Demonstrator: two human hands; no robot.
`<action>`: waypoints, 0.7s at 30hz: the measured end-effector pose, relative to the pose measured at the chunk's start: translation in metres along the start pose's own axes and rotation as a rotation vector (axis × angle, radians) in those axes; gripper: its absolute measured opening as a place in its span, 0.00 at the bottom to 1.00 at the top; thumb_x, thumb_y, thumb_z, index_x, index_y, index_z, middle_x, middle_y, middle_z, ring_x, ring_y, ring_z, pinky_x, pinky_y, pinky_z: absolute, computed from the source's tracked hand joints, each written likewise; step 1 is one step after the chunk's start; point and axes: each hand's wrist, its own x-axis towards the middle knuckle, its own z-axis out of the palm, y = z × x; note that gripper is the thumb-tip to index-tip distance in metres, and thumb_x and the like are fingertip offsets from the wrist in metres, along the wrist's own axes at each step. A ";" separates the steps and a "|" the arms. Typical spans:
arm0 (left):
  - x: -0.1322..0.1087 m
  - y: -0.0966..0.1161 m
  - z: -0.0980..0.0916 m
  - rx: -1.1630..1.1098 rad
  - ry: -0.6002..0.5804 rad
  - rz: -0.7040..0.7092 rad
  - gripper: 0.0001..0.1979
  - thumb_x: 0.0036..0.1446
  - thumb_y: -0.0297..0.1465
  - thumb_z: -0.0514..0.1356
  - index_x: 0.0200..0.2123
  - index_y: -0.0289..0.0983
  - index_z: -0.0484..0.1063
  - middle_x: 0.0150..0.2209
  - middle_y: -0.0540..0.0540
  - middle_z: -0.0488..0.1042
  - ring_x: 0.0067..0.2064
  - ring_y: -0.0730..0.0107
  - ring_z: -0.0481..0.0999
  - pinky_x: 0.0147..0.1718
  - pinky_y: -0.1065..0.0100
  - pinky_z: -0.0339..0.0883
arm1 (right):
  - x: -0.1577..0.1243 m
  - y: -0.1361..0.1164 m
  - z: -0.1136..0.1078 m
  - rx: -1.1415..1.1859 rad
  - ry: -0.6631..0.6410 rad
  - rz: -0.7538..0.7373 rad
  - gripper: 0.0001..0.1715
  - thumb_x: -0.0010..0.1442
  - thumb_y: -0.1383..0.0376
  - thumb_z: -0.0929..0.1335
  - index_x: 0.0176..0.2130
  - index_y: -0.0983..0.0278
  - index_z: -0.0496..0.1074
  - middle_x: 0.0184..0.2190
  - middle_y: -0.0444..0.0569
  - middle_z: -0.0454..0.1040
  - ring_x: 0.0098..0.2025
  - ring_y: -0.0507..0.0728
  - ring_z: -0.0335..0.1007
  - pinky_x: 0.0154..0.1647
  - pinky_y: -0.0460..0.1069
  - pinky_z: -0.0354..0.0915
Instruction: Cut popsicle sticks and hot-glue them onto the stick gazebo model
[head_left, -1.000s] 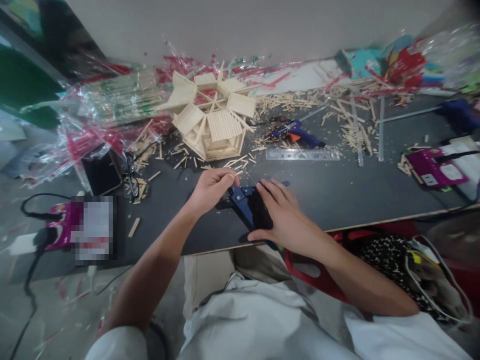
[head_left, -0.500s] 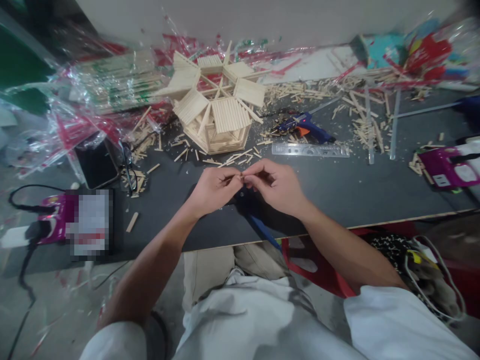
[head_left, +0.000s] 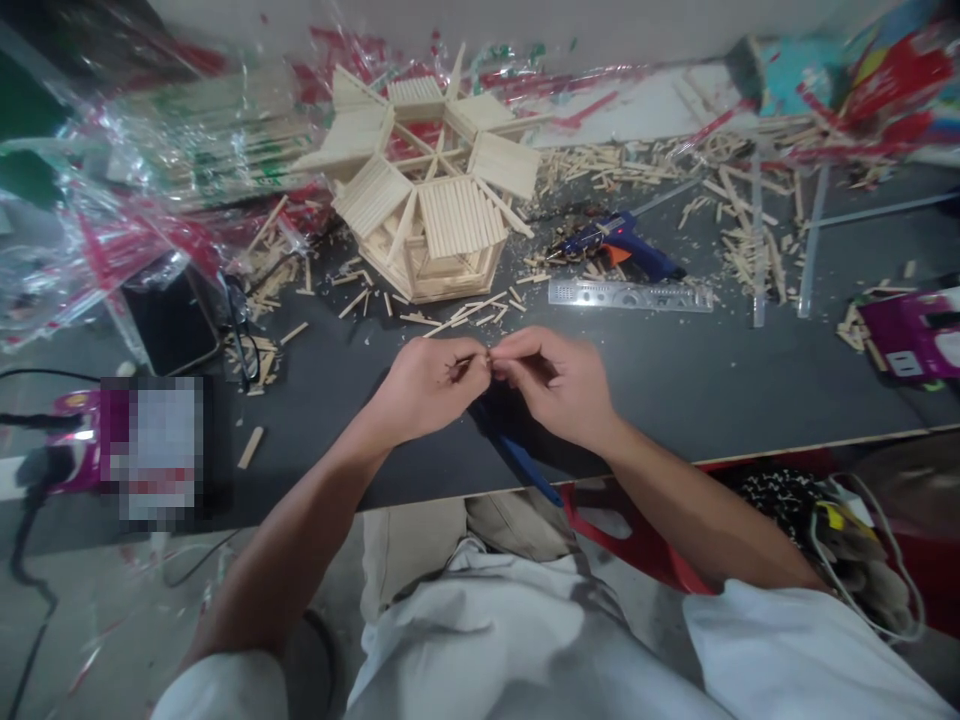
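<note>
Both hands meet above the table's front part, fingertips touching. My left hand [head_left: 439,388] is closed, thumb against forefinger, on what looks like a tiny piece of wooden stick [head_left: 484,361]. My right hand [head_left: 559,385] pinches at the same spot; its fingers hide whatever lies between them. Under the hands lies a tool with a blue handle [head_left: 521,465], its head mostly covered and its handle end reaching the table edge. Beyond the hands stands a many-sided model of wooden sticks [head_left: 461,225] with slatted panels flaring out around an open, spoked top.
A blue glue gun [head_left: 634,245] lies behind a clear ruler [head_left: 630,295]. Stick offcuts [head_left: 600,170] and glue sticks [head_left: 758,240] are scattered at the back right. Leftward are plastic wrapping [head_left: 97,240], a dark phone [head_left: 171,315] and a purple power strip [head_left: 79,440].
The view has shifted slightly, so the things on the table sit a little differently in the picture. Both hands keep their pinch together, with only small finger movement.
</note>
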 end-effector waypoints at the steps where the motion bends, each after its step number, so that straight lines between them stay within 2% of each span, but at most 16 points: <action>1: 0.000 -0.001 -0.001 -0.010 -0.016 0.005 0.12 0.59 0.31 0.53 0.24 0.36 0.68 0.20 0.53 0.58 0.25 0.76 0.54 0.25 0.72 0.47 | 0.000 -0.001 0.000 -0.002 0.007 0.000 0.04 0.69 0.66 0.69 0.41 0.60 0.76 0.37 0.47 0.81 0.37 0.53 0.79 0.41 0.50 0.73; 5: 0.000 0.000 -0.004 -0.075 -0.042 0.011 0.12 0.60 0.32 0.54 0.24 0.36 0.67 0.22 0.53 0.59 0.26 0.76 0.56 0.26 0.73 0.50 | 0.001 -0.003 -0.001 -0.023 0.031 0.001 0.04 0.69 0.65 0.69 0.41 0.60 0.76 0.37 0.48 0.82 0.37 0.54 0.79 0.41 0.51 0.74; 11: 0.001 -0.001 -0.003 -0.133 -0.051 -0.033 0.13 0.59 0.32 0.54 0.24 0.35 0.71 0.22 0.52 0.62 0.26 0.76 0.57 0.26 0.72 0.51 | 0.000 -0.001 -0.003 -0.034 -0.009 -0.025 0.06 0.70 0.63 0.67 0.40 0.59 0.76 0.37 0.48 0.82 0.37 0.54 0.79 0.41 0.51 0.74; 17: -0.001 0.001 0.000 -0.131 -0.010 -0.063 0.12 0.56 0.31 0.55 0.23 0.34 0.71 0.21 0.52 0.61 0.25 0.77 0.56 0.24 0.71 0.47 | 0.002 -0.004 -0.003 -0.079 -0.005 -0.145 0.08 0.69 0.69 0.67 0.40 0.58 0.75 0.36 0.47 0.81 0.37 0.53 0.79 0.39 0.49 0.73; 21: -0.003 0.004 0.000 -0.140 0.005 -0.062 0.12 0.56 0.31 0.54 0.22 0.34 0.71 0.20 0.52 0.60 0.24 0.77 0.55 0.24 0.71 0.47 | 0.001 -0.006 -0.003 -0.145 -0.013 -0.153 0.09 0.70 0.68 0.66 0.40 0.56 0.76 0.36 0.47 0.82 0.37 0.54 0.79 0.39 0.50 0.74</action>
